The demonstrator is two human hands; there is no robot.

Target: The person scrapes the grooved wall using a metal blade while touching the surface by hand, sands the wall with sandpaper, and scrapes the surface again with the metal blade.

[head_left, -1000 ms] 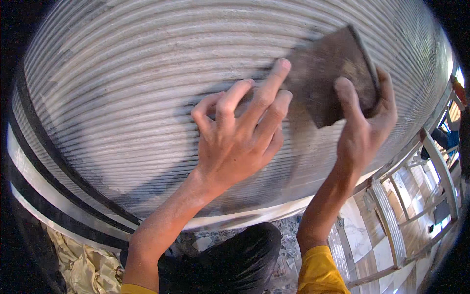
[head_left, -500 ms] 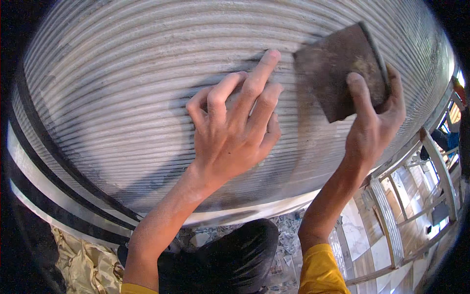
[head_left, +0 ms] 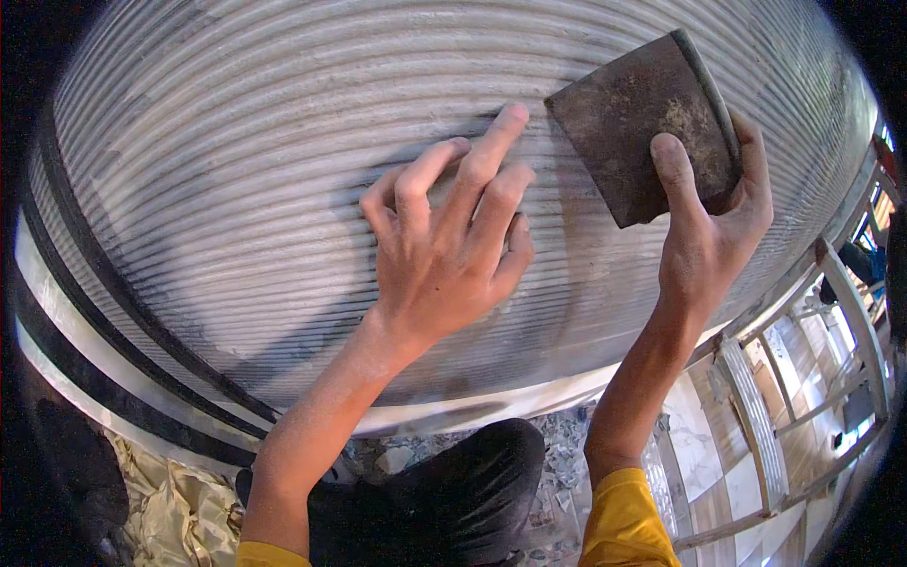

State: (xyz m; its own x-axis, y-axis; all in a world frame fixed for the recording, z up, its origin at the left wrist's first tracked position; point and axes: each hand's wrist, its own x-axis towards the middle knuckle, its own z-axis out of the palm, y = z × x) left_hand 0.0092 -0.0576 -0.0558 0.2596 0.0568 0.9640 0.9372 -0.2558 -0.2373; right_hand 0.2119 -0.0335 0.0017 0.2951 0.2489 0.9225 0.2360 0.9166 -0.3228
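In front of me curves a pale grey surface with fine parallel ribs (head_left: 283, 180). My left hand (head_left: 444, 236) rests against it, back towards me. Its fingers are bent and spread apart, the index finger stretched furthest, and nothing shows in them. To the right, my right hand (head_left: 709, 227) grips a dark brown, worn square plate (head_left: 633, 123) with a thick rounded right edge. The thumb lies on the plate's near face, and fingers wrap its right edge; the other fingers are hidden behind. Whether the plate touches the ribs I cannot tell.
Black and white bands (head_left: 123, 378) border the ribbed surface at lower left. Crumpled gold sheeting (head_left: 179, 506) lies below them. Rubble (head_left: 557, 472) covers the ground by my dark-trousered knee (head_left: 491, 463). At right stands a metal frame (head_left: 756, 425) over patterned tiles (head_left: 694, 444).
My right hand has moved the dark plate a little to the left and slightly up. My left hand stays almost in place, its index fingertip shifted slightly left and down.
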